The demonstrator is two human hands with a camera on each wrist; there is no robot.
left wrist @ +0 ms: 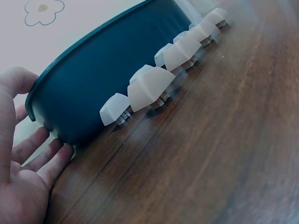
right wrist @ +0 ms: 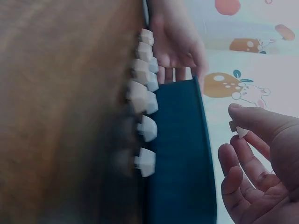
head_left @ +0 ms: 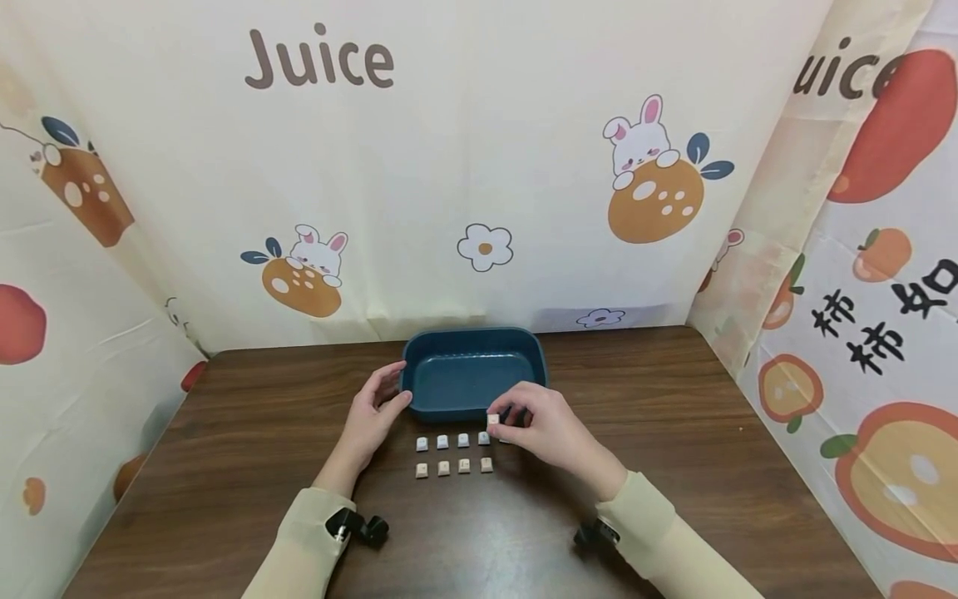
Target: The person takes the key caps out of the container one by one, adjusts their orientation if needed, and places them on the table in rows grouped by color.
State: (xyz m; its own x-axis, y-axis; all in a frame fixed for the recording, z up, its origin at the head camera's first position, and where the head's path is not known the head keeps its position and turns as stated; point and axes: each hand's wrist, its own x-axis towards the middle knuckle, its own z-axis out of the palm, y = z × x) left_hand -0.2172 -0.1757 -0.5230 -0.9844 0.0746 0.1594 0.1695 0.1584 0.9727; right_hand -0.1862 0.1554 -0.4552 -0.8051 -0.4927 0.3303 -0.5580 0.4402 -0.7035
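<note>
My left hand (head_left: 368,416) rests at the left end of a dark blue plastic basin (head_left: 467,413), its fingers fairly straight against the outer wall and the thumb near the rim. Between thumb and fingertips, my right hand (head_left: 550,424) pinches a small beige keycap (head_left: 493,420), raised in front of the basin's near right side. Just before the basin stands a row of white keycaps (head_left: 442,441); its right end is partly hidden by the right hand. Nearer to me runs a second row of beige keycaps (head_left: 443,468). Small switch-like bases show under the keycaps (left wrist: 151,88) in the left wrist view.
All of this stands on a dark wood-grain table (head_left: 299,433). A printed curtain (head_left: 419,166) with fruit and rabbits hangs right behind the basin, and further printed cloth (head_left: 861,349) closes off the sides. Each wrist wears a small black camera (head_left: 359,526).
</note>
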